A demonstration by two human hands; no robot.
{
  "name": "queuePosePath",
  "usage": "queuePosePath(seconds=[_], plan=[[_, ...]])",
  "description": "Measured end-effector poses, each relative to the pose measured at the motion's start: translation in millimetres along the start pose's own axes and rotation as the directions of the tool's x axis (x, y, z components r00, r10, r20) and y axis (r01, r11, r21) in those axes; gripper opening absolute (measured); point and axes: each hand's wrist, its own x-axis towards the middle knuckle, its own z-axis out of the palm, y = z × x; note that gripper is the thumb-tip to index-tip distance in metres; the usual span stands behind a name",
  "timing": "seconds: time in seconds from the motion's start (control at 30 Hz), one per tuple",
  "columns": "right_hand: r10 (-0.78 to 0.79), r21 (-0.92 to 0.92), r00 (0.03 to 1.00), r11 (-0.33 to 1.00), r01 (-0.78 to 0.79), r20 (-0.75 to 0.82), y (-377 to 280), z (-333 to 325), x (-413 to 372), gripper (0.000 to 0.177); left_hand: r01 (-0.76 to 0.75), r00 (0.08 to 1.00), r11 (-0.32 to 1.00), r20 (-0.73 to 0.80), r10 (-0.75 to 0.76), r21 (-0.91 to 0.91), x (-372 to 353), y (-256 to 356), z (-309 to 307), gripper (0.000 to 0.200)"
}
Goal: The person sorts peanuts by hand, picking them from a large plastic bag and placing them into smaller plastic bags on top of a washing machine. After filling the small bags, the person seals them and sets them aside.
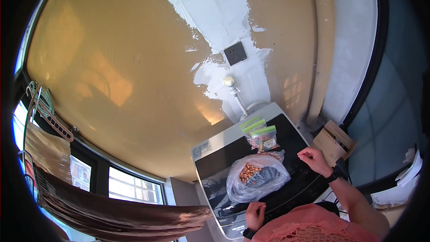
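Observation:
A translucent plastic bag (232,187) lies open on the black lid (219,157) of a white-edged top-loading machine. Small round brown nuts (249,173) fill its left part, with a crumpled grey-blue piece of plastic (265,177) beside them. My left hand (255,216) is at the near edge of the bag, its fingers curled together with nothing showing in them. To the right of the bag, over the lid's right side, my right hand (315,160) has its fingers bent inward, and no object shows in it. Green-topped zip bags (264,137) with small contents lie just behind the nuts.
An open cardboard box (333,143) stands right of the machine. Behind it rise a white tap pipe (238,101) and a black wall socket (235,54). Brown cloth (116,213) and hangers (47,107) hang at the left, by the windows.

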Motion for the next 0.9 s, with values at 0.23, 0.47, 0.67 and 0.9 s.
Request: queuePosePath(seconds=[0.23,0.47,0.67,0.9], plan=[[0.125,0.083,0.988,0.99,-0.117,-0.089,51.8,-73.5,-42.5,0.008,0.058,0.995,0.995,-0.087,-0.051,0.078,-14.2,36.8,15.6,0.007],[0.075,0.081,0.995,0.993,-0.081,0.069,52.4,-52.0,-56.6,0.008,0.138,0.949,0.986,-0.298,-0.105,0.089,-42.3,64.3,29.6,0.005],[0.01,-0.016,0.989,1.0,-0.008,0.147,0.4,-15.9,-79.2,0.009,0.138,0.966,0.99,-0.228,-0.126,0.039,-44.6,46.1,3.3,0.005],[0.152,-0.017,0.988,0.988,-0.153,-0.037,-9.1,30.6,-135.3,0.011,-0.003,0.998,1.0,-0.059,0.001,-0.022,-2.3,23.8,-42.8,0.009]])
